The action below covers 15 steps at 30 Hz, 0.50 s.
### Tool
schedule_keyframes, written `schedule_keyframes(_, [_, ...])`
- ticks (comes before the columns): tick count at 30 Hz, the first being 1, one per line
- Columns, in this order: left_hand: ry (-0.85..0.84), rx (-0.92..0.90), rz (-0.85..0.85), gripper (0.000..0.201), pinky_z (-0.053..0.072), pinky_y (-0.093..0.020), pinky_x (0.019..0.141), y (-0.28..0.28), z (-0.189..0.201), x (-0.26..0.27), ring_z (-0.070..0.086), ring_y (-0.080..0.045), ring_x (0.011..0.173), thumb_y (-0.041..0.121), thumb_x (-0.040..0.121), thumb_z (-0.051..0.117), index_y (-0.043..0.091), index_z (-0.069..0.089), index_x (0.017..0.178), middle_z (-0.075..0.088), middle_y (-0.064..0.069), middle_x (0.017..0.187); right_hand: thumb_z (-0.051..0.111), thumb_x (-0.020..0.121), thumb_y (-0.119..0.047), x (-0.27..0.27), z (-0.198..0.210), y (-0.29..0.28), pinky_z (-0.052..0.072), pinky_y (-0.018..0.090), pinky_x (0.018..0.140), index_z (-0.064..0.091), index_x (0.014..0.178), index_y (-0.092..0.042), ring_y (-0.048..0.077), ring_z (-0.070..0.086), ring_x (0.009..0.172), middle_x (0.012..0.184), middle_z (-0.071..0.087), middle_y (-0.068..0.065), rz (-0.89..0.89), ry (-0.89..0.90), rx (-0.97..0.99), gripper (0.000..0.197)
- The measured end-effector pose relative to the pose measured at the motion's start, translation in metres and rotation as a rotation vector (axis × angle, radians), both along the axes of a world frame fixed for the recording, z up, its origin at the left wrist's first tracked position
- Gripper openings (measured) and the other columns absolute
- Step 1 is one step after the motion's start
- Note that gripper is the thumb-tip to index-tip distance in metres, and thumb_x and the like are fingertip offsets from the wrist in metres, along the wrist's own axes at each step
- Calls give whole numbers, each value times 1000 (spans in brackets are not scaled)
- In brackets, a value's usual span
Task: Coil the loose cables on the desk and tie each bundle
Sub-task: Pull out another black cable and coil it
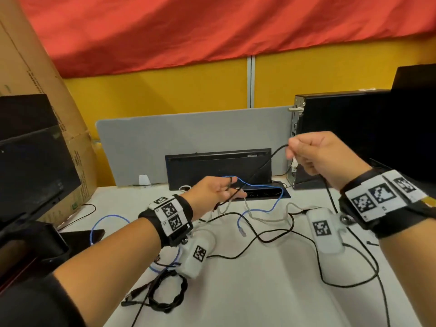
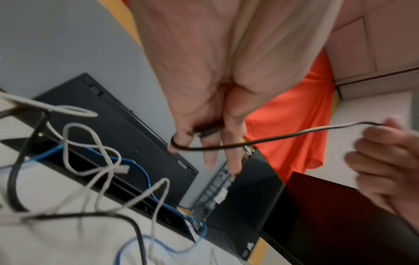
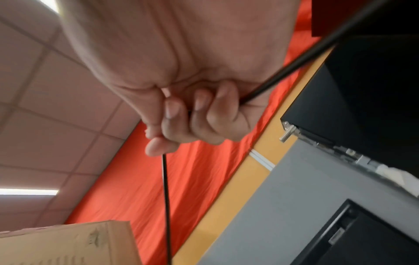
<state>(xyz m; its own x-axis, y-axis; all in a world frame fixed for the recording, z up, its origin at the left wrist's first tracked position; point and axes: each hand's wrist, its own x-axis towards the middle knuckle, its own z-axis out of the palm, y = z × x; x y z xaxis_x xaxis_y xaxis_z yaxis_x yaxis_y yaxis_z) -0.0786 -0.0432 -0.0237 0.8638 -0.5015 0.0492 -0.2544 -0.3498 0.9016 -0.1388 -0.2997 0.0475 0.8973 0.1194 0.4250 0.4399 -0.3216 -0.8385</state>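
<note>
Black cable stretched between both hands above the desk.

Head: it slants up-right from left hand to right hand; blue cable, white cable and a tied coil lie below.
Left wrist: fingers pinch its end.
Right wrist: fist grip closed round it.

Both forearms are reaching forward; the left hand is pinching something (thumb across extended fingers), the right hand is fisting higher.
</note>
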Motion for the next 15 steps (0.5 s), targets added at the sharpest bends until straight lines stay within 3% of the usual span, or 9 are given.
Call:
schedule_keyframes(2, [86, 1, -153, 51, 44, -15, 94, -7, -5, -14, 65, -9, 109, -6, 97, 39, 5, 34, 147, 72, -3, 112, 49, 100, -27, 12, -5, -6, 27, 13, 39, 66, 67, -17, 3, 30, 39, 44, 37, -13, -125, -33, 14, 38])
schedule_keyframes(4, [177, -62, -337, 50, 43, -39, 107, -11, -6, -24, 67, -24, 107, -4, 98, 37, 5, 33, 146, 72, -11, 112, 49, 100, -26, 23, -15, -9, 29, 8, 37, 65, 66, -17, 0, 32, 36, 42, 38, -14, -239, -54, 9, 38])
schedule_keyframes(6, [240, -129, -494, 45, 33, -59, 106, -14, -4, -32, 67, -37, 101, 4, 96, 39, 13, 42, 140, 72, -16, 105, 50, 99, -28, 31, -28, -10, 34, 12, 41, 66, 68, -17, 1, 32, 36, 46, 39, -9, -356, -61, -45, 37])
schedule_keyframes(8, [291, -187, -578, 45, 34, -58, 99, -16, -1, -39, 70, -34, 91, 7, 95, 41, 13, 42, 140, 72, -13, 95, 51, 97, -28, 38, -42, -9, 35, 22, 50, 67, 68, -17, 6, 35, 42, 49, 41, -6, -457, -64, -131, 35])
schedule_keyframes(10, [342, -242, -612, 49, 32, -52, 93, -19, 2, -44, 72, -27, 83, 6, 95, 41, 7, 35, 144, 71, -9, 87, 51, 97, -27, 43, -54, -4, 32, 22, 53, 67, 66, -18, 6, 40, 47, 48, 44, -11, -487, -57, -190, 36])
schedule_keyframes(13, [388, -374, -643, 46, 26, -64, 102, -20, 6, -47, 71, -23, 76, 4, 96, 38, 7, 36, 143, 70, -7, 84, 49, 98, -28, 47, -69, 7, 33, 23, 56, 63, 61, -22, 7, 48, 56, 54, 52, -8, -463, -3, -279, 40])
schedule_keyframes(15, [380, -458, -629, 46, 20, -66, 108, -20, 11, -46, 71, -20, 75, 8, 96, 42, 7, 38, 142, 71, -8, 91, 47, 98, -27, 44, -79, 16, 33, 26, 56, 58, 56, -23, 11, 49, 57, 56, 53, -5, -400, 55, -359, 43])
